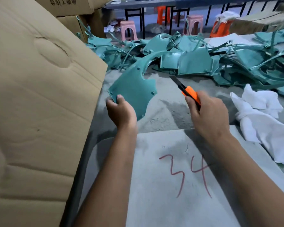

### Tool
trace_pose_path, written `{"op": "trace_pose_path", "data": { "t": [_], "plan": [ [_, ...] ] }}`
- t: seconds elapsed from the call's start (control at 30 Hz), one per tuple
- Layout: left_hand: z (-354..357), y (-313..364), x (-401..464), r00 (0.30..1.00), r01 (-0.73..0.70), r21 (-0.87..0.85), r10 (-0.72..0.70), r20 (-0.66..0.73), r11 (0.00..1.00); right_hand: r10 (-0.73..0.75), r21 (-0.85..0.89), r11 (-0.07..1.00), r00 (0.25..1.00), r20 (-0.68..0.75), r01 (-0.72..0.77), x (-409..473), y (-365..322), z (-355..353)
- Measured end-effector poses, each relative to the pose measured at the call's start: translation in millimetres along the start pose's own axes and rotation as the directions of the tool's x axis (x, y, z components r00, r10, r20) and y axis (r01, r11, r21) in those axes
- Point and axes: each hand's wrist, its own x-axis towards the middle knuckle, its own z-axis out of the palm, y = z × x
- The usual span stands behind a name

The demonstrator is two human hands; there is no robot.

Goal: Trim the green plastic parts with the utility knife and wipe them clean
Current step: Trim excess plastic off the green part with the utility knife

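Observation:
My left hand (121,112) grips the lower corner of a curved green plastic part (134,86), holding it up above the grey table. My right hand (208,115) grips an orange utility knife (189,94), whose dark blade points up and left towards the part without touching it. A gap separates blade and part. A white cloth (261,118) lies crumpled on the table to the right of my right hand.
A heap of green plastic parts (195,61) covers the far side of the table. A large cardboard box (36,95) stands close on the left. A grey board (179,177) marked 34 in red lies under my forearms. Pink and orange stools stand behind.

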Motion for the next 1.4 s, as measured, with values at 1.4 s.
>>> {"op": "trace_pose_path", "data": {
  "t": [1.4],
  "plan": [
    [-22, -3, 0, 0.317, 0.529, 0.315, -0.528, 0.788, 0.788, -0.189, 0.198, 0.961, 0.981, -0.053, 0.195, -11, -30, 10]
  ]
}}
